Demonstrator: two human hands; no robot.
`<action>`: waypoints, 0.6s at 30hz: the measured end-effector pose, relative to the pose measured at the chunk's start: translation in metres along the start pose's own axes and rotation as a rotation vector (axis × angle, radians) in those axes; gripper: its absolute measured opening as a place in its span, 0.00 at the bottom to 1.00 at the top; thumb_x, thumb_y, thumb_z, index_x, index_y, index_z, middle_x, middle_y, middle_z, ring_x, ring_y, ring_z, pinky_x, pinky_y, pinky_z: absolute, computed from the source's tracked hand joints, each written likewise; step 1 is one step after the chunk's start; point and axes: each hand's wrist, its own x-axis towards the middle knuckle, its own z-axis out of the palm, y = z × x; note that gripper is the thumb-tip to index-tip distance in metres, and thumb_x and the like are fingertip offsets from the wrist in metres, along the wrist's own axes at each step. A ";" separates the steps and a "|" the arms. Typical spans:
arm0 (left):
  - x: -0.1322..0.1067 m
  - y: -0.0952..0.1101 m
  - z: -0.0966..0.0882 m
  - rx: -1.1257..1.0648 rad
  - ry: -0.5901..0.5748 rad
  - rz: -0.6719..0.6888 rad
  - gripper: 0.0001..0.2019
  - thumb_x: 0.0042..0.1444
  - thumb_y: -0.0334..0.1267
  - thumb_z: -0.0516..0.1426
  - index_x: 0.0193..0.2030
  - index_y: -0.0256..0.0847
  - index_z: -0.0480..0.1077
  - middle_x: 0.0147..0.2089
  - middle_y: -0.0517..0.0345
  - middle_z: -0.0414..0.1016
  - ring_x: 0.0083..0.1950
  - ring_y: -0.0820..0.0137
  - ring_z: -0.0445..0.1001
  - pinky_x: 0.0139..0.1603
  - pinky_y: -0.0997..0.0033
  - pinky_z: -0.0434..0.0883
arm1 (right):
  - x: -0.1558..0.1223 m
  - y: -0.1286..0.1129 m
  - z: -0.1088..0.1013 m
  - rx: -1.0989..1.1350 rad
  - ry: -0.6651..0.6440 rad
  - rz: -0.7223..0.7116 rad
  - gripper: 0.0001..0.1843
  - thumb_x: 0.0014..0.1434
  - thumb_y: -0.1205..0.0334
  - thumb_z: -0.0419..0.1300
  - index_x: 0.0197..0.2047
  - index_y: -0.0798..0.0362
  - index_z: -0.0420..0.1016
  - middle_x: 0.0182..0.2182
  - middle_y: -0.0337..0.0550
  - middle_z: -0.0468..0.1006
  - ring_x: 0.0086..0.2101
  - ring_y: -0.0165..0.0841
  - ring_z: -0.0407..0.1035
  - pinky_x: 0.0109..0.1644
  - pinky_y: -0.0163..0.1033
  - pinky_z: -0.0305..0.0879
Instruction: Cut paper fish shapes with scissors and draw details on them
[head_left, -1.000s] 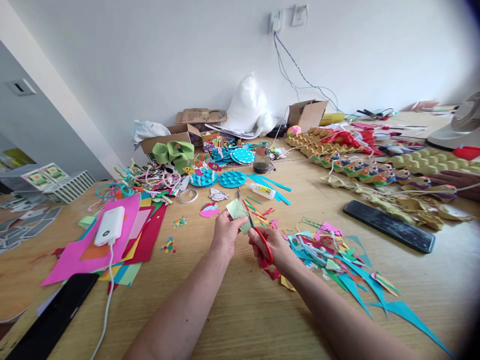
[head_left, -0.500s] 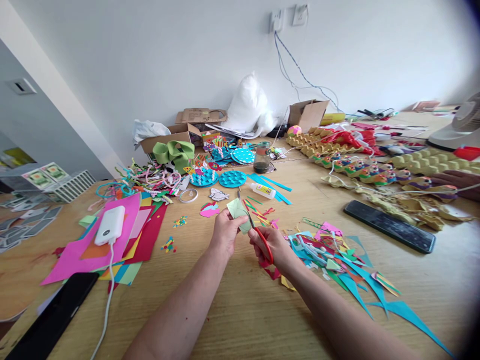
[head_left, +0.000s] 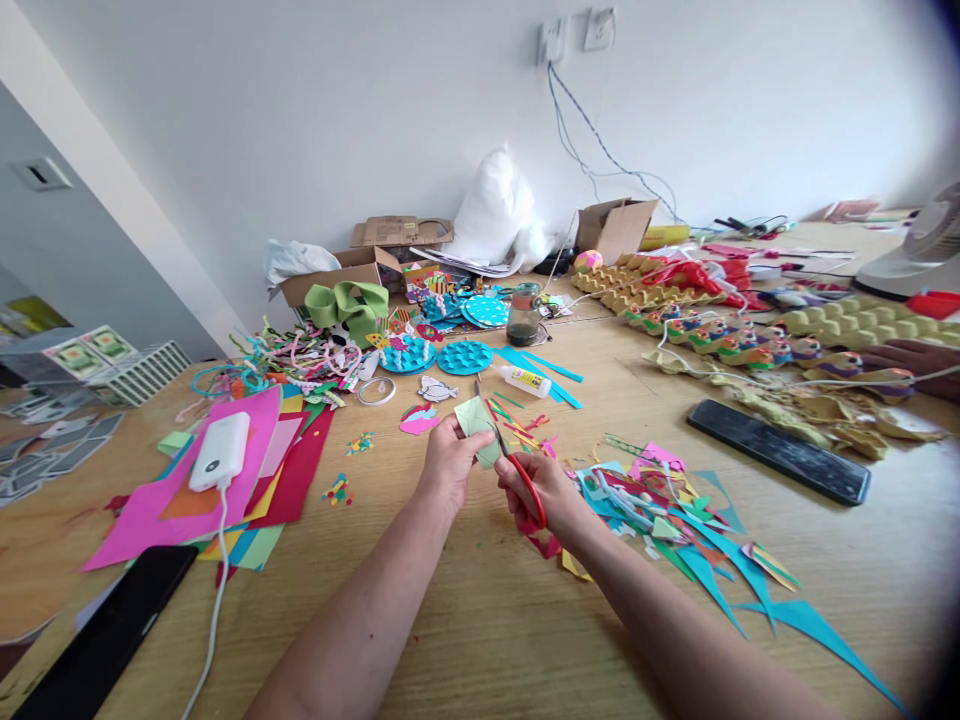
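Pale green paper (head_left: 474, 422) is raised over the tabletop (head_left: 480, 650), near the middle of the view. The left hand (head_left: 446, 465) grips it, thumb lying across its face. The right hand (head_left: 544, 490) has its grip closed around the red handles of the scissors (head_left: 536, 492); the blades point up and away along the paper's right side. Whether they have bitten into the paper cannot be told for sure at this size.

Just beyond the hands: a glue bottle (head_left: 527, 381) on its side, with blue strips (head_left: 566, 388) next to it. A pink fish cutout (head_left: 418, 419) lies left of the paper, a white fish cutout (head_left: 437, 389) behind that. Right of the right hand, mixed paper scraps (head_left: 703, 570) spread across the wood, near a dark phone (head_left: 780, 452). To the left, a white power bank (head_left: 220, 452) rests on coloured sheets (head_left: 300, 475). At the right edge, another person's hand (head_left: 911, 355) lies beside the egg cartons (head_left: 709, 335).
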 end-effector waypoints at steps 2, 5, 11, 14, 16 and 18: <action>0.000 0.000 0.000 0.002 -0.003 -0.007 0.14 0.31 0.27 0.66 0.30 0.37 0.74 0.28 0.58 0.77 0.28 0.72 0.73 0.31 0.73 0.70 | 0.000 0.000 0.000 -0.001 0.007 0.004 0.26 0.50 0.36 0.64 0.26 0.52 0.65 0.13 0.33 0.68 0.12 0.25 0.61 0.14 0.29 0.54; 0.001 -0.001 -0.001 0.007 -0.013 -0.007 0.15 0.31 0.27 0.66 0.31 0.37 0.74 0.29 0.57 0.78 0.28 0.71 0.73 0.32 0.73 0.70 | 0.000 0.001 0.000 -0.007 0.012 0.006 0.26 0.49 0.36 0.64 0.25 0.52 0.64 0.12 0.33 0.68 0.12 0.25 0.60 0.14 0.30 0.54; 0.003 -0.002 -0.004 0.005 -0.033 -0.009 0.15 0.31 0.27 0.66 0.32 0.36 0.74 0.30 0.56 0.78 0.29 0.70 0.74 0.33 0.72 0.71 | 0.001 0.002 -0.001 -0.016 0.010 0.011 0.27 0.49 0.36 0.64 0.25 0.51 0.64 0.12 0.32 0.67 0.11 0.25 0.60 0.14 0.30 0.53; 0.004 -0.002 -0.004 0.009 -0.035 -0.013 0.16 0.31 0.27 0.66 0.32 0.36 0.74 0.30 0.56 0.79 0.30 0.70 0.75 0.33 0.72 0.72 | 0.002 0.003 0.000 -0.007 0.011 0.013 0.27 0.49 0.35 0.64 0.25 0.52 0.65 0.11 0.32 0.66 0.11 0.25 0.59 0.14 0.30 0.53; 0.004 -0.002 -0.005 0.011 -0.039 -0.015 0.16 0.31 0.27 0.66 0.33 0.35 0.74 0.30 0.55 0.79 0.30 0.70 0.75 0.33 0.72 0.72 | 0.002 0.003 0.000 0.003 0.012 0.013 0.27 0.49 0.35 0.64 0.25 0.52 0.65 0.11 0.32 0.66 0.10 0.25 0.59 0.13 0.30 0.54; 0.004 -0.002 -0.005 0.012 -0.039 -0.019 0.16 0.32 0.28 0.67 0.33 0.35 0.74 0.31 0.55 0.79 0.30 0.70 0.75 0.33 0.72 0.72 | 0.001 0.002 0.000 0.011 0.012 0.015 0.27 0.48 0.35 0.64 0.25 0.52 0.65 0.11 0.32 0.66 0.10 0.25 0.59 0.13 0.29 0.53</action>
